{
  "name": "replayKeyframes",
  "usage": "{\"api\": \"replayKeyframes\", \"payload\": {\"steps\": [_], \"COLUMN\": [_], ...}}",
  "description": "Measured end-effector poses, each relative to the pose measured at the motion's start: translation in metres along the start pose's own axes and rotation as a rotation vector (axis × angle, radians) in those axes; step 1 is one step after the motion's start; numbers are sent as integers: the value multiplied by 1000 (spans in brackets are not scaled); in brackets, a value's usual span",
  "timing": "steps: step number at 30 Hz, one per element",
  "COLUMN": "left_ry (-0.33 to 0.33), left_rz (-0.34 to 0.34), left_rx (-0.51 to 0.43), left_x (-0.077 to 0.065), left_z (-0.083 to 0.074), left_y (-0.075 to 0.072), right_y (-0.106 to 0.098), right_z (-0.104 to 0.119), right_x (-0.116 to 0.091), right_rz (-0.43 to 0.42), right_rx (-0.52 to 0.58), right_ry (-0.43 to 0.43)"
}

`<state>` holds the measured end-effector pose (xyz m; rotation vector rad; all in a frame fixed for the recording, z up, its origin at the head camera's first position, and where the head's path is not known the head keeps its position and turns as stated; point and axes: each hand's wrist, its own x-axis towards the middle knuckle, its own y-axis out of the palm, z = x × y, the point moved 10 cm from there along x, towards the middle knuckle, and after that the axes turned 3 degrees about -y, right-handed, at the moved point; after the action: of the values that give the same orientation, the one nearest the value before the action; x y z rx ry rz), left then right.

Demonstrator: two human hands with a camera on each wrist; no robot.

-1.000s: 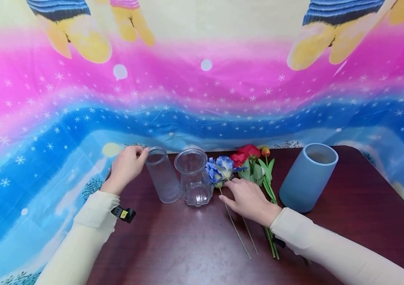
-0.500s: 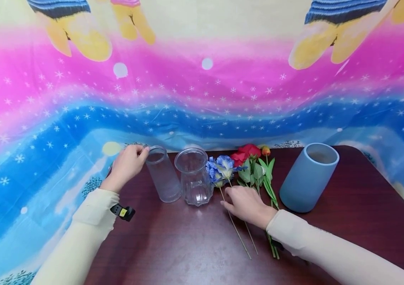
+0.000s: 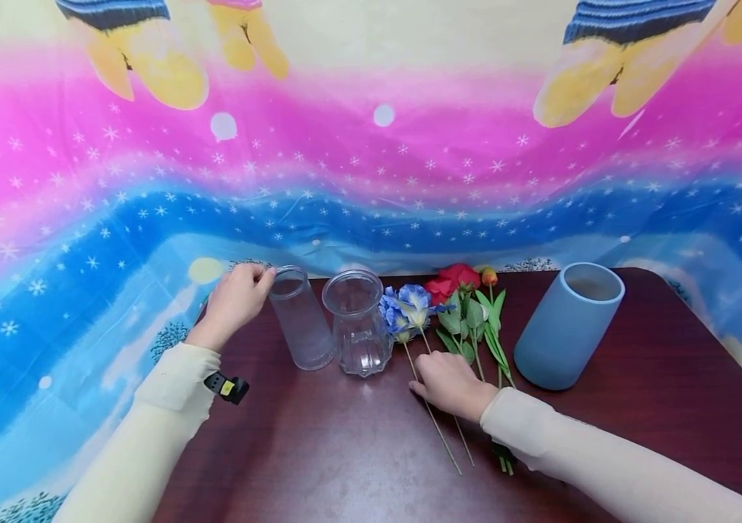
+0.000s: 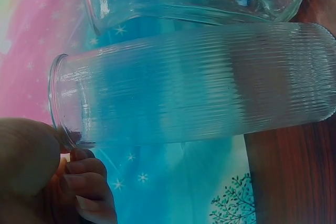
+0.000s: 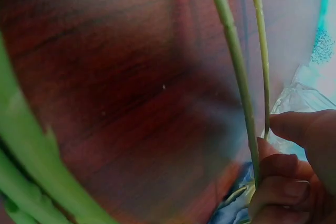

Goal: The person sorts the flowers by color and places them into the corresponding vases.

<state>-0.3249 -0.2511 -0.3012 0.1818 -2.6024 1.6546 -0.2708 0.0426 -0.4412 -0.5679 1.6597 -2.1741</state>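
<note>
With thumb and curled fingers, my left hand (image 3: 235, 301) pinches the rim of a ribbed clear glass vase (image 4: 173, 87), which stands upright on the table. My right hand (image 3: 448, 381) is low over two blue flowers (image 3: 413, 306) with thin stems lying on the table. In the right wrist view its thumb and forefinger close on one thin green stem (image 5: 264, 61), and the other fingers curl beside the second stem (image 5: 237, 56). The blooms lie beyond the hand, beside a flared clear glass vase (image 3: 363, 349) in the head view.
Right of the blue flowers lie a red flower (image 3: 454, 282) and an orange tulip (image 3: 488, 277) with green leaves. A matte blue vase (image 3: 560, 338) stands at the right on the dark wood table (image 3: 318, 450). A printed cloth (image 3: 371, 167) hangs behind.
My right hand has slid toward me along the stems, away from the blue blooms, which stay in place. My left hand stays at the ribbed vase's rim.
</note>
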Motion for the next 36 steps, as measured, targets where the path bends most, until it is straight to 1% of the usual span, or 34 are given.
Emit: {"api": "replayKeyframes", "payload": {"steps": [6, 11, 13, 16, 27, 36], "left_ry": [-3, -8, -9, -8, -2, -5], "left_rz": [8, 6, 4, 3, -6, -5], "left_rx": [3, 6, 7, 6, 6, 3], "left_x": [0, -1, -1, -1, -1, 0], "left_z": [2, 2, 2, 1, -1, -1], "left_y": [1, 1, 1, 1, 1, 0], "right_y": [4, 6, 6, 2, -19, -35], "right_z": [-1, -1, -2, -4, -14, -15], "right_x": [0, 0, 1, 1, 0, -2], "right_rz": [26, 65, 77, 73, -19, -106], "right_rx": [31, 47, 69, 112, 273, 349], "right_ry": [16, 32, 43, 63, 113, 111]}}
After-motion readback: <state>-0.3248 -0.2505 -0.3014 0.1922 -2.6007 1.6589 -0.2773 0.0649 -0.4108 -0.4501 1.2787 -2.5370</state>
